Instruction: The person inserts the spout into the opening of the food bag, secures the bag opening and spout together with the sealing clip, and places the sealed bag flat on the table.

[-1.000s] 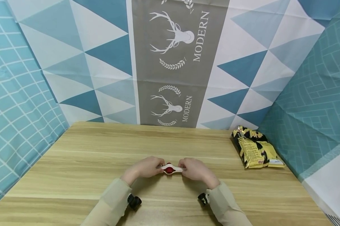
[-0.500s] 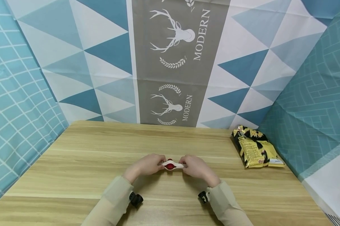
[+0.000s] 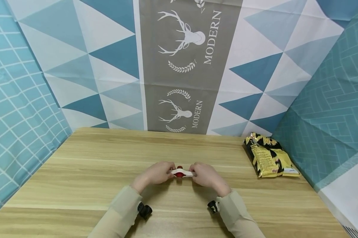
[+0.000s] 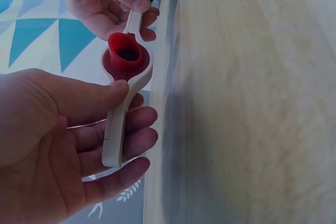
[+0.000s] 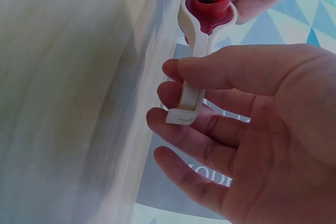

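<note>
A white bag clip [image 3: 188, 173] with a red pour spout [image 4: 125, 55] spans the gap between my two hands above the table. My left hand [image 3: 157, 173] pinches one end, its thumb lying on the white arm near the spout in the left wrist view. The opposite end is pinched by my right hand [image 3: 206, 174]. In the right wrist view, thumb and fingers hold the white arm, whose hooked tip [image 5: 181, 116] sticks out past the thumb. The spout's flared mouth faces the wrist cameras. The two white arms lie together along the clip, around the red part.
A yellow and black snack bag [image 3: 269, 157] lies at the back right of the wooden table [image 3: 87, 185]. Patterned cloth walls [image 3: 116, 66] rise behind the table and along both sides.
Both hands have lifted the clip slightly and shifted it a little away and to the right. It has tilted, so its ring looks narrower in the head view. The snack bag stays in place.
</note>
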`<action>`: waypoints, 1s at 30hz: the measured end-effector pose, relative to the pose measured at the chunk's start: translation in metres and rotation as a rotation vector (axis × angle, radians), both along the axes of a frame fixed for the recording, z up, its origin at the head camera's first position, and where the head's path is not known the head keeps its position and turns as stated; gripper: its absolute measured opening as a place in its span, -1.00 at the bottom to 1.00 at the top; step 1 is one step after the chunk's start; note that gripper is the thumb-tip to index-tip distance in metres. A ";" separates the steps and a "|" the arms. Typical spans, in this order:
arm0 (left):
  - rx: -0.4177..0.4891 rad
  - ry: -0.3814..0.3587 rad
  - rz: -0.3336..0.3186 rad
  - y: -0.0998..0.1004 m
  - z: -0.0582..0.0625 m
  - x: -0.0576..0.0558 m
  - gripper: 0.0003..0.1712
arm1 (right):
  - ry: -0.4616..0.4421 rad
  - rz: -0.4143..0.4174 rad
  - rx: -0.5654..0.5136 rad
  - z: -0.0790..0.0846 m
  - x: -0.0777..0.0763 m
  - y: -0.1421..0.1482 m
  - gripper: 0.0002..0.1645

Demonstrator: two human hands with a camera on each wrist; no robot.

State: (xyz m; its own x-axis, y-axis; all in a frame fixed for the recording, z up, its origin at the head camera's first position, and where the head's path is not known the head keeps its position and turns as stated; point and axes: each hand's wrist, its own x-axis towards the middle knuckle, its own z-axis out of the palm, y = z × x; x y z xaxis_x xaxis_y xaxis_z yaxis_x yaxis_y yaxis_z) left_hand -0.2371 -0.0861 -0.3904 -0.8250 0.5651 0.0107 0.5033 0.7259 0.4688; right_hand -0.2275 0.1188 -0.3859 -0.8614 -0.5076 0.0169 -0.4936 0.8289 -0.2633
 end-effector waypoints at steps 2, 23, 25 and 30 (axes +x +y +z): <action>0.003 0.001 0.003 0.000 0.000 -0.001 -0.89 | 0.004 -0.008 -0.005 0.000 -0.001 0.000 -0.91; 0.015 0.024 0.023 0.003 0.001 -0.005 -0.84 | -0.006 -0.044 -0.085 -0.001 -0.007 0.004 -0.82; 0.021 0.025 0.023 0.003 0.001 -0.005 -0.84 | -0.014 -0.053 -0.093 -0.001 -0.007 0.005 -0.79; 0.034 0.024 0.033 0.004 0.000 -0.005 -0.82 | -0.005 -0.063 -0.122 0.001 -0.007 0.005 -0.72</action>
